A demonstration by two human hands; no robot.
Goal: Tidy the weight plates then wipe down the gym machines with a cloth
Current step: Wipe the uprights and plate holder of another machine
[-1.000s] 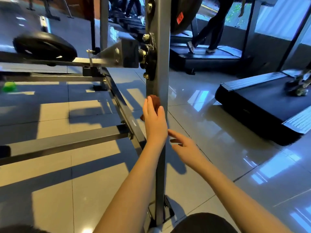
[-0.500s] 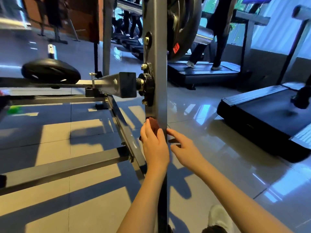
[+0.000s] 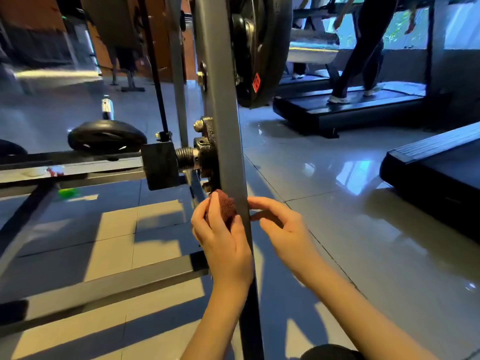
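Wiping step: left hand (image 3: 226,245) fingers clutch the cloth (image 3: 225,207) against the upright post (image 3: 230,152), right hand (image 3: 285,229) relaxed, empty; next probably calls for an upward stroke.

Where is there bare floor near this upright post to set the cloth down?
Widest bare floor lies right of the upright post, bordered by the near treadmill and the far treadmill. A smaller tiled patch sits left, between the lower crossbar and the upper rail. Crowded: the pivot bracket just above the cloth in the left hand.
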